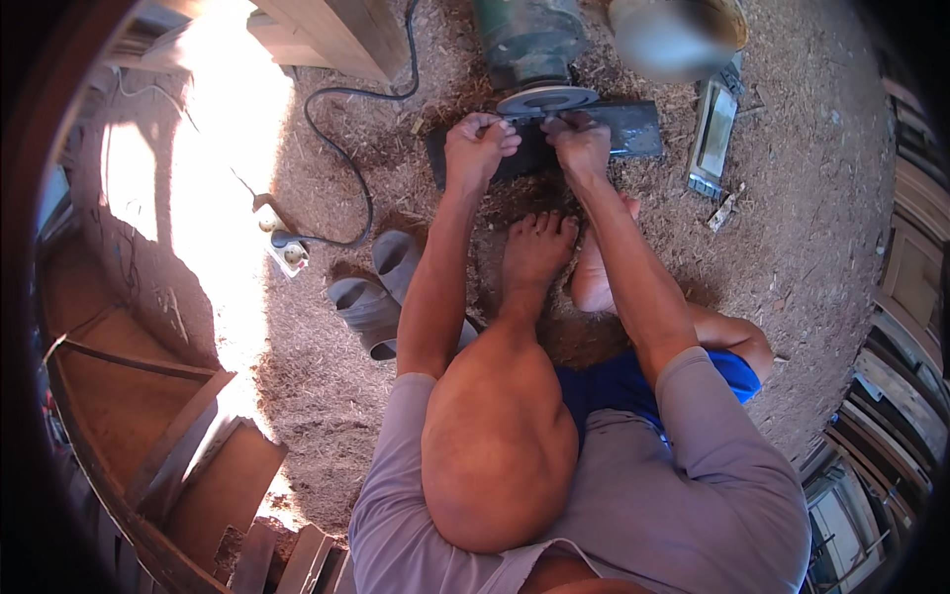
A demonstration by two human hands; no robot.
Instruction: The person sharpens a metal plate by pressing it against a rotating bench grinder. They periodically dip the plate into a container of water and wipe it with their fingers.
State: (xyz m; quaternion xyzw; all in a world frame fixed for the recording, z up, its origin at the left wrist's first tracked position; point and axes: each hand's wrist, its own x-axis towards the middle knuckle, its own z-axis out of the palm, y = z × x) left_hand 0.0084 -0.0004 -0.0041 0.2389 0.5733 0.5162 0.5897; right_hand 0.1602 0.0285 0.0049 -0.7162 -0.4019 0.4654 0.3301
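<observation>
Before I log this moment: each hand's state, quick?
Left hand: fingers curled near the grinding wheel; anything held cannot be made out.
Right hand: fingers curled too; anything held cannot be made out.

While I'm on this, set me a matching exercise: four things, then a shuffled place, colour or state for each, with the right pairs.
1. Grinding wheel
2. Power strip
3. Slip-on shoes
4. Left hand

A. Grey, beside the left forearm
B. Over the dark flat panel, fingers bent
C. At the end of the green motor
D. Whitish, with a dark plug in it

Pairs: 1-C, 2-D, 3-A, 4-B
</observation>
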